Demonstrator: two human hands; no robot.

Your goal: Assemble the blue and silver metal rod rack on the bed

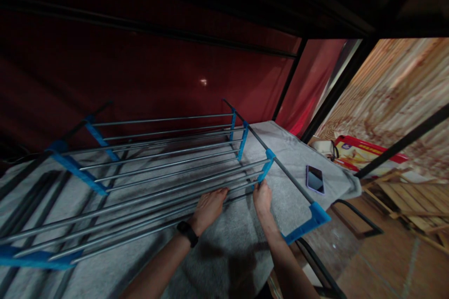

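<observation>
A rack of thin grey metal rods joined by blue plastic brackets lies across a grey cloth. My left hand, with a black band on its wrist, is at the front rods, its fingers pressed together around the end of a lower rod. My right hand is closed at the bottom of a blue bracket on the right, where that rod's end meets it. The fingertips of both hands are partly hidden. Another blue bracket sits at the near right corner, beside my right forearm.
A phone lies on the grey cloth to the right. Loose dark tubes lie at the left. Black frame posts and a red sheet stand behind. A red and yellow box and a wooden rack are at the right.
</observation>
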